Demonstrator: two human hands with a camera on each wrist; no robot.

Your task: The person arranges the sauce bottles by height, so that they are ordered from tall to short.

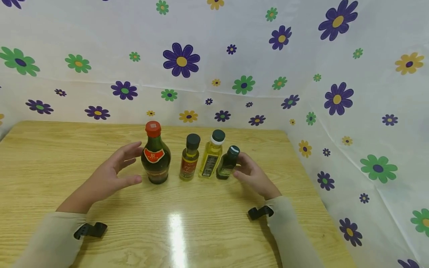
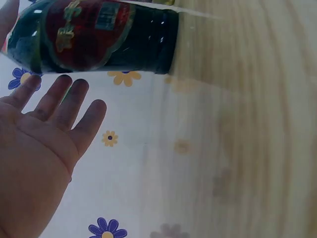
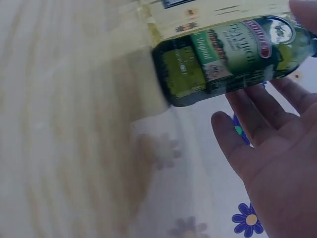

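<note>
Four bottles stand in a row on the table, counted here as several. At the left end is a large dark green glass bottle (image 1: 155,160) with a red cap; its red label (image 2: 81,34) shows in the left wrist view. My left hand (image 1: 108,176) is beside it, fingers spread and thumb apart. A small dark green bottle (image 1: 228,163) with a green-and-white label (image 3: 233,49) stands at the right end. My right hand (image 1: 253,175) is around its right side, fingers loosely bent behind it and fingertips right at the glass.
Between the end bottles stand a small dark-capped bottle (image 1: 189,163) with a red label and a clear bottle of yellow oil (image 1: 212,156). The wooden table (image 1: 140,227) meets a white flowered cloth (image 1: 207,33) at the back and right.
</note>
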